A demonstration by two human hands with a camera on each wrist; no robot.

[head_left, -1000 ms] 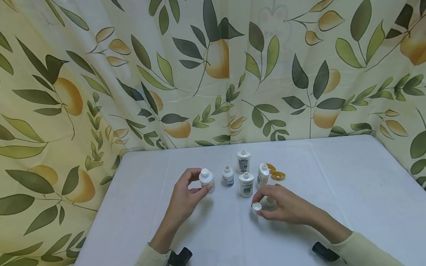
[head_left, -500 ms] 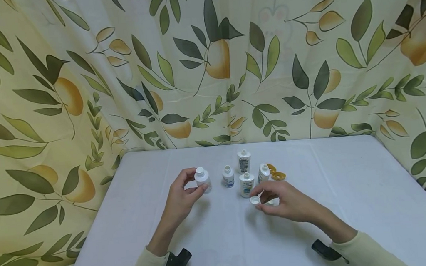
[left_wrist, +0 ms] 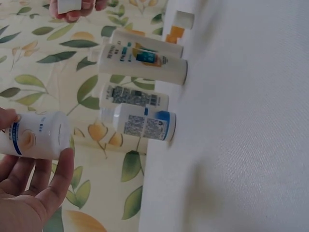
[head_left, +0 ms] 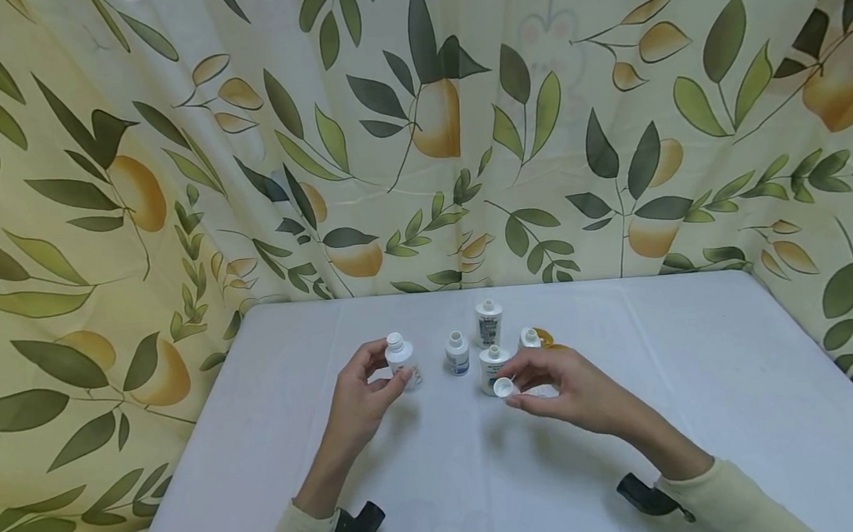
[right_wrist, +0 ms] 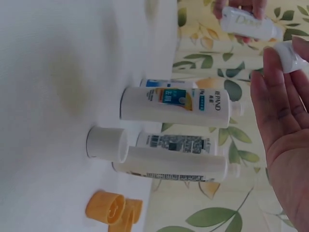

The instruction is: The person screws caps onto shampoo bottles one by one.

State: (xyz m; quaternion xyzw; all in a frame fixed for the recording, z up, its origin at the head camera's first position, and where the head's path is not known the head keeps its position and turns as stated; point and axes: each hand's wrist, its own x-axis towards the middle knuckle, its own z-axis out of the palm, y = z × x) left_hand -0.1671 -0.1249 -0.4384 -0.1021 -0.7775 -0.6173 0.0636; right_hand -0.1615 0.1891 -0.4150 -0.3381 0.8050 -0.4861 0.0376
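My left hand (head_left: 362, 398) grips a small white Dove bottle (head_left: 402, 366) above the left side of the group, its narrow neck upward. Between thumb and fingers of my right hand (head_left: 575, 392) is a white cap (head_left: 504, 388), its hollow side showing. That cap is in front of a white bottle with a teal label (right_wrist: 175, 104). Left of it stands a smaller white bottle with a blue base (left_wrist: 145, 123). Another white bottle (head_left: 489, 325) stands behind, and one more (right_wrist: 174, 163) is partly hidden by my right hand in the head view.
A second white cap (right_wrist: 107, 144) stands on the white-covered table (head_left: 443, 482). Golden-orange caps (right_wrist: 106, 207) lie at the right of the bottles, partly covered by my right hand in the head view. A leaf-and-fruit patterned curtain (head_left: 404, 176) hangs behind the table.
The right hand has risen and moved farther from me with the white cap, now covering more of the orange caps. The left hand has shifted slightly left with the Dove bottle.
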